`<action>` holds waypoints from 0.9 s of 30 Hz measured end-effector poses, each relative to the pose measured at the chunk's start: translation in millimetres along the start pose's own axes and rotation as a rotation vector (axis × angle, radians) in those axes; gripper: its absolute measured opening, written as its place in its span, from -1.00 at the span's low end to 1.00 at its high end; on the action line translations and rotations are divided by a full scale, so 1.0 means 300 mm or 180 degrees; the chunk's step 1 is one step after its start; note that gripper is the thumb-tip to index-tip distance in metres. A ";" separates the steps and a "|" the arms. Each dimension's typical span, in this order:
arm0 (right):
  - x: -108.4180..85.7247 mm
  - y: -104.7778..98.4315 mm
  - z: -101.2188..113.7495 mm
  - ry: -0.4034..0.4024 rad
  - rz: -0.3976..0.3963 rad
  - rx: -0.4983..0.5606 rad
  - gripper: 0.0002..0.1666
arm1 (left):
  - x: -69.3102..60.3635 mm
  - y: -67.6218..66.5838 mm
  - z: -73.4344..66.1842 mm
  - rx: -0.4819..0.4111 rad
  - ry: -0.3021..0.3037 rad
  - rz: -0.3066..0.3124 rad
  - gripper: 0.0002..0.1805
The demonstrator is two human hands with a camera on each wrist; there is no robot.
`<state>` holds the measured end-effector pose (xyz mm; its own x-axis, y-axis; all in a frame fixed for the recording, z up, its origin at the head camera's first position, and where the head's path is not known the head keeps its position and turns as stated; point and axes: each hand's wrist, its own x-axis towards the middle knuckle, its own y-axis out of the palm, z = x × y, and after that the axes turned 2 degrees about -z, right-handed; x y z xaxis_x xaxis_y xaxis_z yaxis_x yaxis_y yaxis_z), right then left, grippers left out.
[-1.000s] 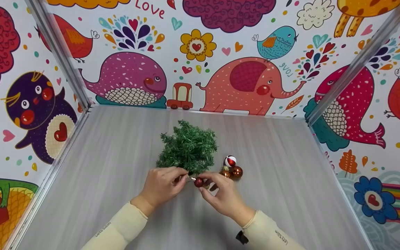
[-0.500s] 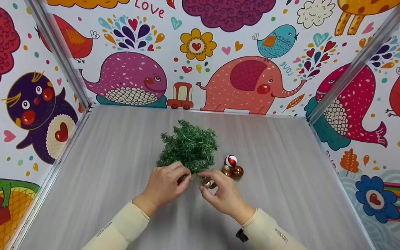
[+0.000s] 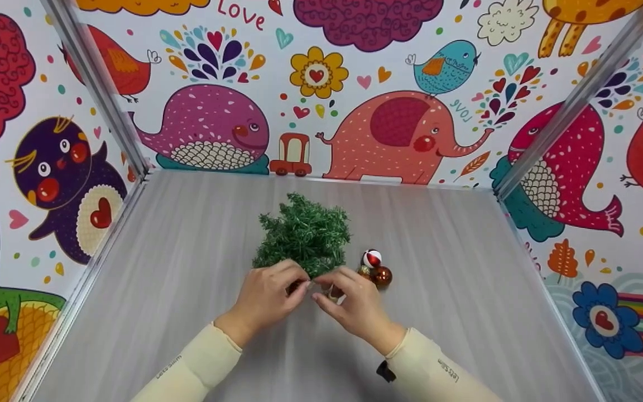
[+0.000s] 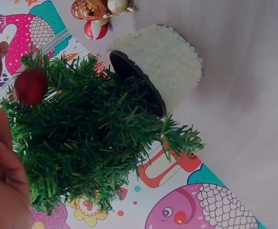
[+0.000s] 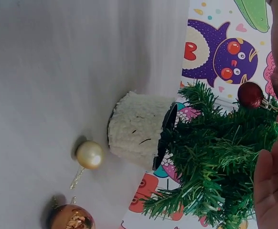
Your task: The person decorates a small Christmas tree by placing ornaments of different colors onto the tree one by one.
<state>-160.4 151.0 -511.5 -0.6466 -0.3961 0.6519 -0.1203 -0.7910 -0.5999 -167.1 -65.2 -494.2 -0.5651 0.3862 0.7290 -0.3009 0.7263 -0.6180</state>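
Observation:
A small artificial Christmas tree (image 3: 305,231) stands in a fluffy white pot (image 5: 141,126). Close in front of its branches, my left hand (image 3: 268,296) has thumb and fingers together at the gold string of a dark red Christmas ball (image 5: 250,94). The ball hangs beside the branches; in the head view the left fingers mostly cover it. My right hand (image 3: 358,304) reaches in from the other side, its bent index finger and thumb by the string. Whether those right fingertips pinch the string is hidden in every view.
Right of the tree lie a red-and-white ball (image 3: 372,258) and a shiny copper ball (image 3: 383,276). A gold ball (image 5: 90,155) rests near the pot. Cartoon-printed walls with metal corner posts (image 3: 556,100) enclose the grey table (image 3: 198,234).
The right fingers have left the red ball and moved up to the string beside the left fingertips. The red ball has swung down behind the left fingers. The tree stays put.

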 end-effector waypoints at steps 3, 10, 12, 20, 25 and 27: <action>0.005 0.003 0.005 0.0045 0.0038 -0.0002 -0.80 | 0.002 0.000 -0.004 0.0010 0.0018 0.0010 -0.92; 0.021 0.020 0.007 -0.0016 -0.0085 0.0042 -0.89 | 0.008 -0.007 -0.009 0.0003 0.0056 0.0071 -0.97; 0.024 0.021 0.004 -0.0007 -0.0116 0.0088 -0.88 | 0.009 -0.009 -0.010 0.0019 0.0075 0.0075 -0.97; 0.026 0.023 0.000 -0.0028 -0.0309 -0.0385 -0.93 | 0.008 -0.009 0.009 0.0354 0.0118 -0.0123 -0.95; 0.037 0.041 -0.001 -0.0353 -0.0584 -0.0892 -0.96 | 0.020 -0.011 0.010 0.0604 0.0325 -0.0290 -0.95; 0.043 0.046 -0.001 -0.0479 -0.0650 -0.1064 -0.97 | 0.025 -0.012 0.013 0.0678 0.0366 -0.0339 -0.95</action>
<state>-170.7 135.2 -511.6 -0.4699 -0.3301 0.8187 -0.4884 -0.6753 -0.5526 -173.2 -67.0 -487.6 -0.4342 0.3848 0.8145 -0.5159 0.6350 -0.5751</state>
